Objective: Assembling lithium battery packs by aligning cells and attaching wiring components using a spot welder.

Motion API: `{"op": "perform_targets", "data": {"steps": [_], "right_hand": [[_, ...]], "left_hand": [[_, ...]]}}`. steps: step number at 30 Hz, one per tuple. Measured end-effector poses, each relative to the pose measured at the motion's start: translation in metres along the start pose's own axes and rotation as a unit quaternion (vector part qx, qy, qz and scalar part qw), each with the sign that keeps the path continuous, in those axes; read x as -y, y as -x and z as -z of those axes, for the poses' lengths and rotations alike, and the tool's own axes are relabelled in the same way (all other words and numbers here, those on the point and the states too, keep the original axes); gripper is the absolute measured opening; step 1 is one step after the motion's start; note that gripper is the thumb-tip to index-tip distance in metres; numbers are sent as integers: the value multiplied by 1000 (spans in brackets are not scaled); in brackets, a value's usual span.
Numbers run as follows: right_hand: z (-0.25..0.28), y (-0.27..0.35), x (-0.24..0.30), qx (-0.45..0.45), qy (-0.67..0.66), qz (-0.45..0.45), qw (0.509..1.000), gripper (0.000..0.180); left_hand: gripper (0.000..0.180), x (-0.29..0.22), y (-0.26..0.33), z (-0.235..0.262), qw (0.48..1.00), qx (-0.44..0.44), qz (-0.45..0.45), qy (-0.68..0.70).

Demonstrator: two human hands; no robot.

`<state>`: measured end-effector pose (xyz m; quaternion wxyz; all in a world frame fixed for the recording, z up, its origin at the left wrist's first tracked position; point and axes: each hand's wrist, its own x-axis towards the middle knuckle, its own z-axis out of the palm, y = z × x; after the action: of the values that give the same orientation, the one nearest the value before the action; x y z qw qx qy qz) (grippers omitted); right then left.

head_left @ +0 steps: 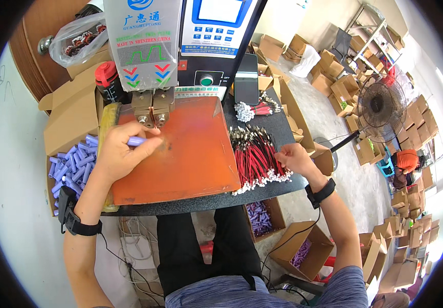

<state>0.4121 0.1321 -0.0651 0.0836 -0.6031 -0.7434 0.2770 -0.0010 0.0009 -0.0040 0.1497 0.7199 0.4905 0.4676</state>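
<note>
Between the thumb and fingers of my left hand (114, 156) is a purple cylindrical battery cell (136, 141). One end of it points toward the paired metal electrodes (152, 112) of a spot welder (143, 46), just beneath their tips. Under that hand lies an orange-brown work mat (188, 164). At the right, my right hand (296, 158) has its fingers drawn together at the edge of a heap of red-and-black wire leads (256, 159) with white connectors. Whether a lead is pinched there is too small to make out.
Left of the mat, an open carton (70, 115) holds many purple cells. A bottle with a red lid (111, 82) stands beside the welder. A phone (246, 79) and more leads (257, 109) lie at the right. Cartons (303, 251) and a fan (383, 108) stand beyond the table.
</note>
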Motion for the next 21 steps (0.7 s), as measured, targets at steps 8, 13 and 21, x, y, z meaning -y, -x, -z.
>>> {"op": "perform_targets", "data": {"steps": [8,13,21], "right_hand": [[20,12,1,44,-298,-18,953,4],[19,18,-7,-13,-300,27,953,13],[1,21,24,37,-36,130,990,8]], "left_hand": [[21,-7,3,3,995,23,84,47],[20,-7,-1,-3,996,44,58,41],[16,-14,-1,4,992,64,96,54]]}}
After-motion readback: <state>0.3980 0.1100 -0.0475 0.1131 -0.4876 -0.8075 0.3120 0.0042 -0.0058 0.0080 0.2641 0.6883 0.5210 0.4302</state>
